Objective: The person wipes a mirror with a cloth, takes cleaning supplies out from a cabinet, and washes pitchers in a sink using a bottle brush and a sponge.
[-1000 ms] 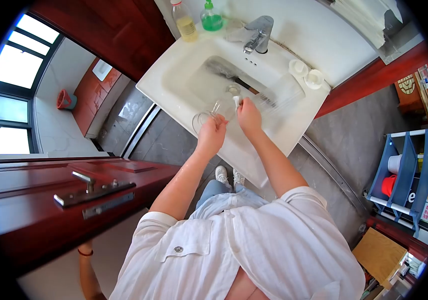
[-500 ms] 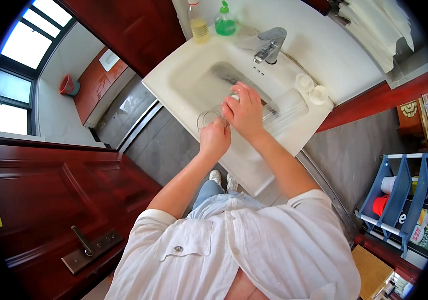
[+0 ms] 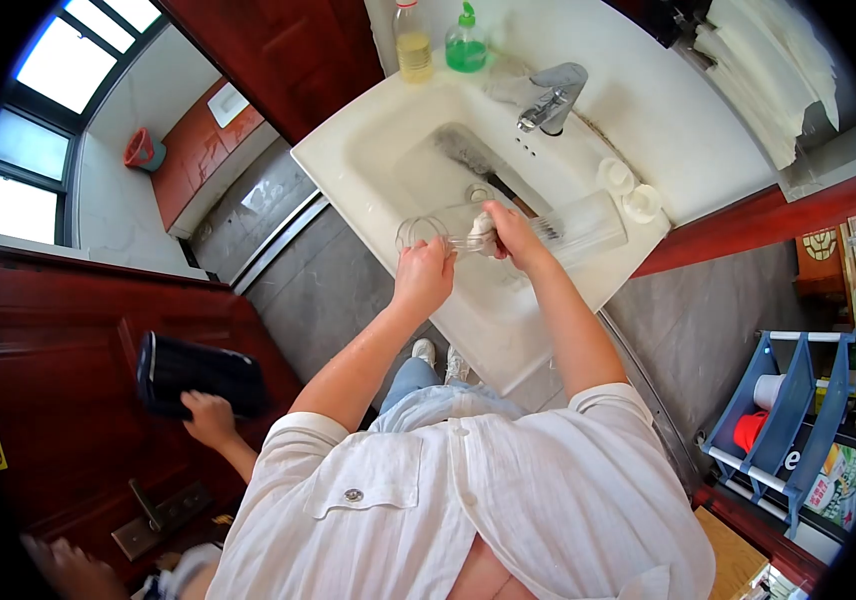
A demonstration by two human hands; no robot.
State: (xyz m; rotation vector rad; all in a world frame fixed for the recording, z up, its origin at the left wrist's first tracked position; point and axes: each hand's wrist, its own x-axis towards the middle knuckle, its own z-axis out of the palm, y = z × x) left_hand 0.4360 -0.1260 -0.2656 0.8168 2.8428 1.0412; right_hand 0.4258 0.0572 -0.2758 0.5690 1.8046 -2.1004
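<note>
Over the near side of the white sink (image 3: 348,150), my left hand (image 3: 423,272) is closed on a clear glass-like vessel (image 3: 418,228) with a round rim; its full shape is hard to make out. My right hand (image 3: 516,240) is closed around a crumpled white cloth or sponge (image 3: 484,234), pressed against the clear piece beside my left hand. Below my hands, in the basin, lies a dark-handled brush (image 3: 503,187), partly hidden. A larger clear ribbed container (image 3: 593,228) lies on its side at the basin's right.
Behind the sink stand a yellow-liquid bottle (image 3: 414,55), a green soap pump (image 3: 466,45) and a chrome faucet (image 3: 553,97). Two white cups (image 3: 640,203) sit on the right rim. At left, another person's hand (image 3: 210,415) holds a dark pouch (image 3: 198,375) before the red door (image 3: 48,330).
My right hand has shifted right and down, uncovering the white cloth or sponge and more of the brush. Another person with a dark pouch has appeared at left. The view has shifted slightly.
</note>
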